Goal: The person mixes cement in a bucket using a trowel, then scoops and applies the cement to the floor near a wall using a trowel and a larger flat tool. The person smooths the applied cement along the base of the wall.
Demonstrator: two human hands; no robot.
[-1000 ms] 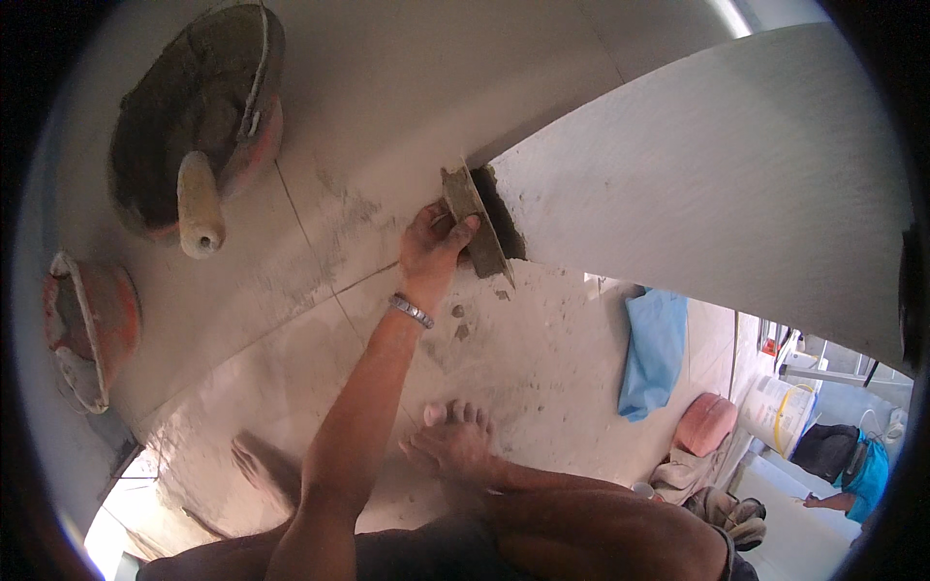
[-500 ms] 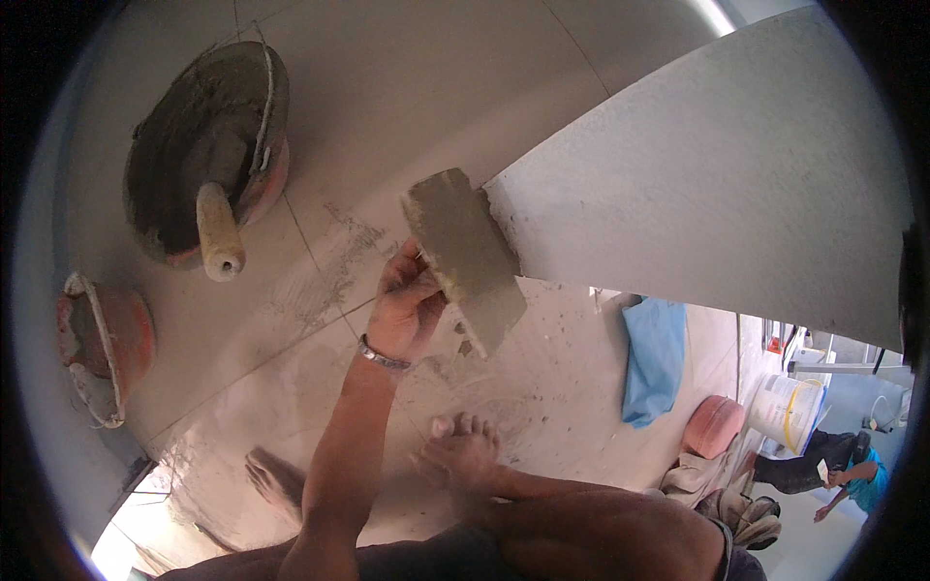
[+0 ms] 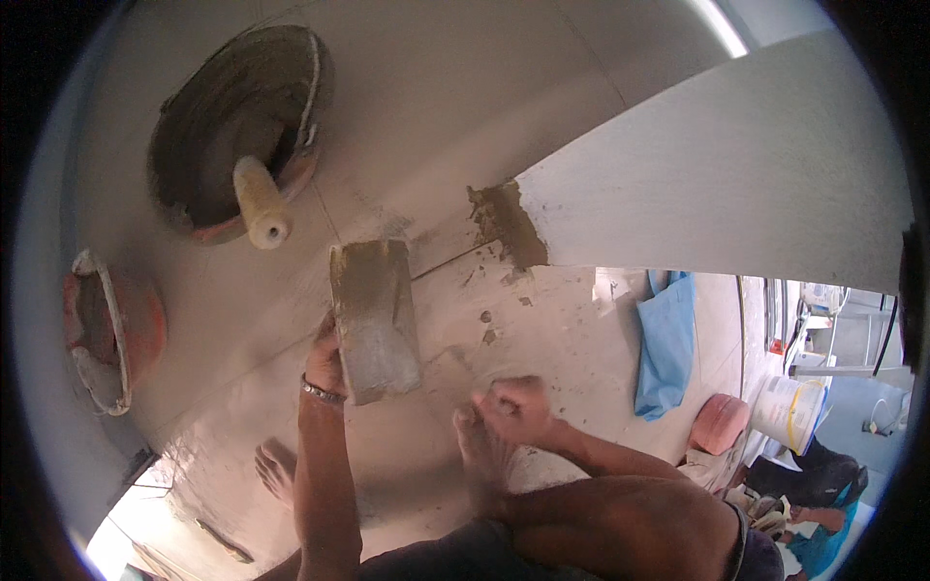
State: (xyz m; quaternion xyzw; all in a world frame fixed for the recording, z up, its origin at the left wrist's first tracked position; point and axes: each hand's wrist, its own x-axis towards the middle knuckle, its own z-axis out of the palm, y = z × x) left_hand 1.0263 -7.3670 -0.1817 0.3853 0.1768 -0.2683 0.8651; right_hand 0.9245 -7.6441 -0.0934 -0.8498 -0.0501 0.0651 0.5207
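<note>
My left hand (image 3: 325, 360) grips the left edge of a flat rectangular mortar-smeared board (image 3: 376, 329), its fingers partly hidden behind it. Grey-brown mortar coats the top of the board; the lower part looks paler. Low over the floor beside my foot, my right hand (image 3: 518, 407) is closed; whether anything is in it is hidden. Wet mortar (image 3: 511, 225) lies at the narrow end of a long pale grey slab (image 3: 707, 174), with crumbs scattered below it. A mortar-caked bucket (image 3: 232, 126) at the far left holds a tool whose light handle (image 3: 260, 201) sticks out.
A smaller orange bucket (image 3: 136, 329) stands at the left. To the right lie a blue cloth (image 3: 666, 349) and a reddish rounded object (image 3: 719, 423), near a white bucket (image 3: 787, 412). Another person (image 3: 823, 484) is at the right edge. My bare feet rest on the tiled floor.
The board has come away from the slab's end, moving left and toward me in my left hand, uncovering mortar there. My right hand has come into view beside my foot.
</note>
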